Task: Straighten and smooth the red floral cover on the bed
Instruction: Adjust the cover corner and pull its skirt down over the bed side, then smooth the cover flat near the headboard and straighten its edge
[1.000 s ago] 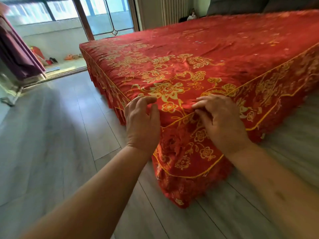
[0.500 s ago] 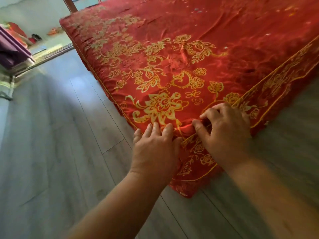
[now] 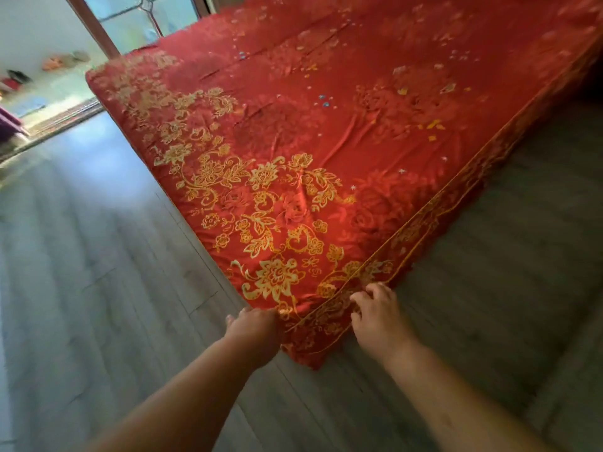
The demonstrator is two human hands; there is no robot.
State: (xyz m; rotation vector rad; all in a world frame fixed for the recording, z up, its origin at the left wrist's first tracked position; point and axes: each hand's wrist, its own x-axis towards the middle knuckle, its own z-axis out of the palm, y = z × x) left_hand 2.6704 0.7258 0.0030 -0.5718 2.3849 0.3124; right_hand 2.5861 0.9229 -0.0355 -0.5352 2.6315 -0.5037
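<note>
Head view: two bare forearms are seen reaching forward from the lower edge toward the near corner of the bed. The left hand point(image 3: 256, 332) is placed on the left side of that corner, its fingers curled down over the edge of the red floral cover point(image 3: 293, 177); whether cloth is actually pinched there cannot be told, since the fingertips are hidden. The right hand point(image 3: 375, 316) is set against the hanging skirt just right of the corner, fingers bent and pressed into the gold-patterned border; a firm grip cannot be confirmed. The cover's corner is observed draped down to the grey plank floor point(image 3: 98, 288) between the two hands. Beyond the hands, the cover is spread across the whole bed top, with gold flowers massed toward the near and left edges and several shallow creases noted across the middle. At the far left, a glazed door point(image 3: 140, 17) and a brightly lit area with small blurred objects are recorded.
</note>
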